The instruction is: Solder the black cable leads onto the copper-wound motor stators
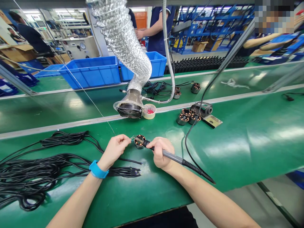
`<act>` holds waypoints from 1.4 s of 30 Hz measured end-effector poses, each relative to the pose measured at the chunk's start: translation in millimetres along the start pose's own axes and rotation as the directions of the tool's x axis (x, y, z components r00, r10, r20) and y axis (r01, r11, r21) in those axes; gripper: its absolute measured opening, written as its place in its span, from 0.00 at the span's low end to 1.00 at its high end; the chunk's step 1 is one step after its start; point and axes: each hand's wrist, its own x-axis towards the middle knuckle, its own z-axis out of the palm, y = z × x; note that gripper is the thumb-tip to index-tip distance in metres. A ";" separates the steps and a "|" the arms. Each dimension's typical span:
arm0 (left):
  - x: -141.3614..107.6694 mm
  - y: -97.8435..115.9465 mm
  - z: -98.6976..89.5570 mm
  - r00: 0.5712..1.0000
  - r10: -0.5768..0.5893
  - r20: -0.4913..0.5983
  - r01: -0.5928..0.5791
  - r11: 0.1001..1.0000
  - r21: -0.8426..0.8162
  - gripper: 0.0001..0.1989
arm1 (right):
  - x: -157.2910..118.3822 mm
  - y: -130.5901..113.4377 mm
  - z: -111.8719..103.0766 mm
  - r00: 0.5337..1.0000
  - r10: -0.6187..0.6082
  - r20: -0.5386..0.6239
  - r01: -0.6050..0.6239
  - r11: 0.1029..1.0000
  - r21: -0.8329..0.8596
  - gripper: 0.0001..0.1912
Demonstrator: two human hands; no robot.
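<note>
- While both forearms reach in from the bottom of the view, a long green assembly bench runs across the scene, with a second green bench beyond it.
- Blue plastic crates sit past the far bench, and a person in a navy shirt stands behind them.
- A flexible foil duct hangs down to a fan-guarded mouth over the far bench.
- A large tangle of black wires lies on the near bench, left of the hands.
- Three wound stators sit in a cluster at the far right, just beside a small metal holder.
- The right hand grips a soldering iron like a pen, its tip reaching the stator.
- A small wound motor stator rests on the bench between the hands, apparently upright.
- The left hand, wearing a blue wristband, pinches a fine wire end tightly, just beside the stator's left edge.
</note>
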 end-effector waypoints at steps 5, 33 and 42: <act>-0.2 0.1 0.3 1.000 -0.007 0.006 0.007 1.000 -0.012 0.15 | -2.3 1.4 -0.5 1.000 0.027 0.010 -0.027 0.999 -0.024 0.19; -0.4 9.6 -13.8 0.979 -0.038 0.202 0.056 0.995 -0.088 0.17 | -2.0 26.3 7.8 0.882 -0.107 0.459 0.213 0.959 -0.186 0.19; 3.3 1.6 -1.9 0.996 -0.049 0.076 0.053 0.997 -0.051 0.21 | -4.5 35.4 9.0 0.791 0.053 0.610 -0.024 0.998 -0.056 0.26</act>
